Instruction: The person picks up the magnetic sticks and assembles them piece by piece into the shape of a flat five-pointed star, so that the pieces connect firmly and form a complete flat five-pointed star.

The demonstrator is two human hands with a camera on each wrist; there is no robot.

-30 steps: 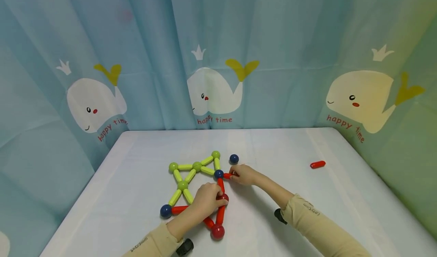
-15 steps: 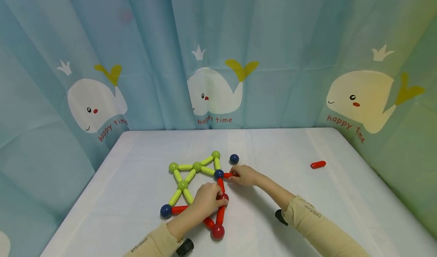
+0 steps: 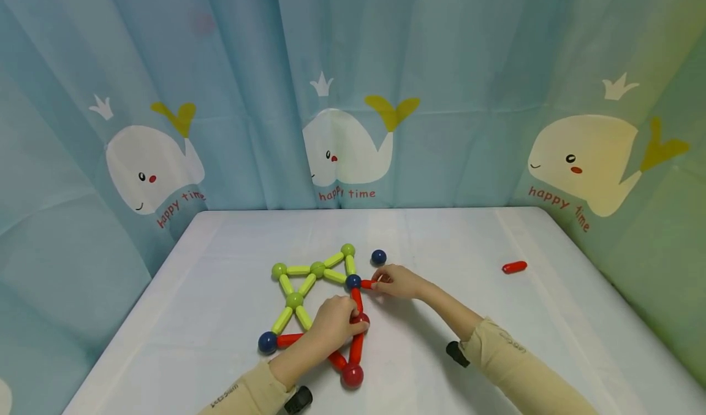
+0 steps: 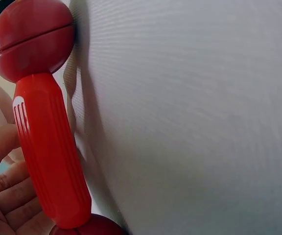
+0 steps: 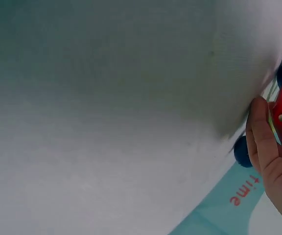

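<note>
A flat frame of magnetic-toy rods and balls lies on the white table. My left hand grips a red ball on its right side; a red rod runs from a ball in the left wrist view. A short red rod sticks out rightward from a blue ball. My right hand is at its outer end, fingers loosely parted beside it; the rod's end shows in the right wrist view. My left hand and forearm hide part of the lower red rods.
A loose blue ball lies just behind my right hand. Far right on the table is a single red rod. Green rods and balls make up the frame's far part. A whale-print curtain hangs behind.
My right hand has shifted slightly right, its fingers parting from the short red rod, which stays against the blue ball. The left hand keeps its place.
</note>
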